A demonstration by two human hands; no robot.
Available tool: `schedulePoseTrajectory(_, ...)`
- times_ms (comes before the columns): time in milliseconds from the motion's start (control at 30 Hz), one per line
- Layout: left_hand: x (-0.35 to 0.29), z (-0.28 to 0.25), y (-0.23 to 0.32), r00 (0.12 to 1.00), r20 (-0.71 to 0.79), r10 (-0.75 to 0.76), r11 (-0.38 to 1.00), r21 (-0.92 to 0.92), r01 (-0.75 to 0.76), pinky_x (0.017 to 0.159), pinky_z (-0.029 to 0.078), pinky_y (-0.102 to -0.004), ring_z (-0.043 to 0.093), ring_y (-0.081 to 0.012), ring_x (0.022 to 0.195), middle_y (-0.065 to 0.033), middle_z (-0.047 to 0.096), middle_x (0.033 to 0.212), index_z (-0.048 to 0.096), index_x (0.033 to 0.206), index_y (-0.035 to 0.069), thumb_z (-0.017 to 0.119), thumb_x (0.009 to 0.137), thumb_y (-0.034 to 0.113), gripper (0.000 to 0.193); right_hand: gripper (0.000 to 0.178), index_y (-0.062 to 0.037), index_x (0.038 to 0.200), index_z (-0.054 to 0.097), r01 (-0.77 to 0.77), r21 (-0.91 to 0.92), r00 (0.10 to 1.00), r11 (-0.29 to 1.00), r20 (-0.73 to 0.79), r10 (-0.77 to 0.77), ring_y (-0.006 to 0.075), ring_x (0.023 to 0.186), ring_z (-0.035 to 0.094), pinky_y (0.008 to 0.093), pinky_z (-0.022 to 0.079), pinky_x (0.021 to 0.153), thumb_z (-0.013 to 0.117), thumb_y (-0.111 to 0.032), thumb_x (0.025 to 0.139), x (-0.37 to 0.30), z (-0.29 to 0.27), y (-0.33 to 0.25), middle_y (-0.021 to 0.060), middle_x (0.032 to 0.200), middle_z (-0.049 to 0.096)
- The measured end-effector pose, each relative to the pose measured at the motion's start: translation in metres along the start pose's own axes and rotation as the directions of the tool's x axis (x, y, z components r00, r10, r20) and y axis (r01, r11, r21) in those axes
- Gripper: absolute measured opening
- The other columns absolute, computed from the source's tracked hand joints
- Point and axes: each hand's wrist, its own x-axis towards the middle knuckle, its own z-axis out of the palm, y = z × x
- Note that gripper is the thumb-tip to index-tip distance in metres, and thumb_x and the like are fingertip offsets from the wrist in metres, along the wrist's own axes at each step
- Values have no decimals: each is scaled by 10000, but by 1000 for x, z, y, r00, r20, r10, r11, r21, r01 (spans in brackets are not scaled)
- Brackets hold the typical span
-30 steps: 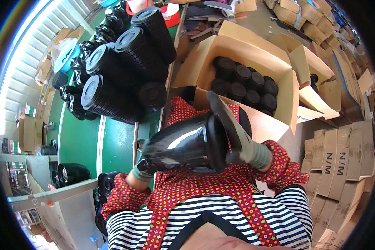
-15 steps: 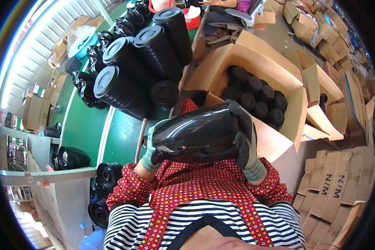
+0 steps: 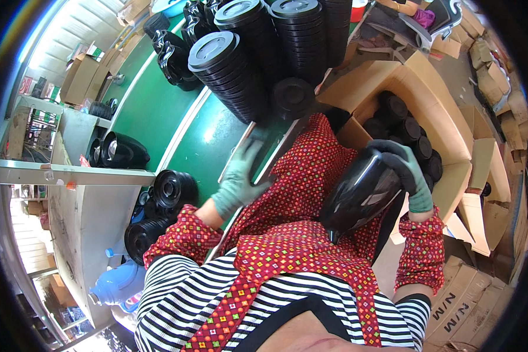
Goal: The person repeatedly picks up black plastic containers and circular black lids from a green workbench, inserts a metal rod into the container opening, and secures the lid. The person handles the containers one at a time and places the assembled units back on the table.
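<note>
My right hand [image 3: 409, 171], in a dark-palmed green glove, is closed on the wide end of a glossy black tapered shell [image 3: 364, 190]. The shell tilts in front of my red patterned apron, its narrow end pointing down toward my lap. My left hand [image 3: 243, 179], gloved the same way, is off the shell with fingers spread, slightly blurred. It hovers over the near edge of the green table [image 3: 185, 161], nearest to a tall stack of black ring-shaped parts [image 3: 232, 79].
More black stacks [image 3: 296, 35] and glossy black shells [image 3: 176, 61] crowd the table's far side. On the right, an open cardboard box [image 3: 452, 126] holds several black cylinders. Black round parts [image 3: 173, 188] and a blue jug [image 3: 117, 284] stand at the left, by a white cabinet [image 3: 102, 229].
My left hand has let go of the shell and moved left over the table. The right hand has swung the shell right, from level to tilted. My view has turned leftward.
</note>
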Motion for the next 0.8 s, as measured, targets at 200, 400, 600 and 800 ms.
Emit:
schedulePoseTrajectory(200,-19,-8,-106,962,79,-261,935,270,232,919,567,-488,657,-471,1110,-297,583,1322,225,1675,169,803,868,156,993,347,-10,1276,707,231,-182,963,956,185,-198,227,1054,712,339,537,976,659,-166,969,26,41,3,100,1149,749)
schedulePoseTrajectory(400,-10,-17,-63,985,13,-171,913,-375,163,694,495,-237,610,-100,834,-85,676,1298,461,1575,24,661,975,-11,633,418,-43,1351,639,-37,-3,992,999,-121,37,306,1206,650,369,491,1064,639,-108,938,28,48,44,161,1260,690)
schedulePoseTrajectory(600,58,-57,86,957,273,-95,907,-373,197,911,506,-330,669,-218,1068,-190,673,1332,508,1537,5,701,923,-12,644,469,-43,1410,624,275,-546,842,791,-261,-472,361,1456,476,471,338,1223,671,-173,962,15,61,-18,166,1519,553)
schedulePoseTrajectory(800,119,-61,171,859,366,357,911,-339,-234,988,552,-402,709,-371,1202,-284,656,1365,489,1515,-68,740,888,18,681,394,-60,1256,726,505,-701,788,503,137,-601,425,1294,560,572,306,1201,632,-311,968,60,9,-57,203,1316,647)
